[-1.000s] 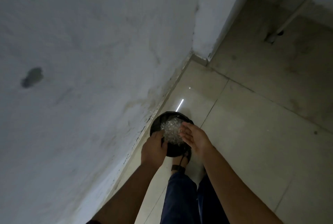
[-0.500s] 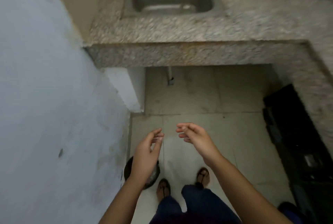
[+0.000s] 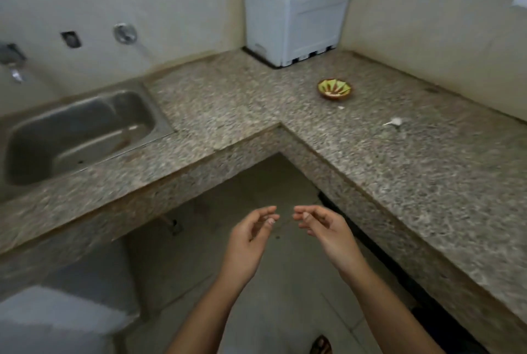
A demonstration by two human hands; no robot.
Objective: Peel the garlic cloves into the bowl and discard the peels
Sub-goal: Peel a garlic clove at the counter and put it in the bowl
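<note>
On the speckled stone desk (image 3: 399, 182), right wing: bowl (image 3: 335, 90) holds pale bits, probably peeled cloves | white garlic bit (image 3: 395, 122) and small scrap (image 3: 340, 107) lie near it, apart | left hand (image 3: 248, 236), right hand (image 3: 328, 234): loosely curled, empty, over floor | judged: nearly done; desk leftovers remain to be cleared

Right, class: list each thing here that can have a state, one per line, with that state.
Left hand: open, holding nothing.
Right hand: open, holding nothing.
Bowl: upright on the counter, a few pale pieces inside.
Garlic piece: loose on the counter, apart from the bowl.
Sink: no dishes inside.
</note>
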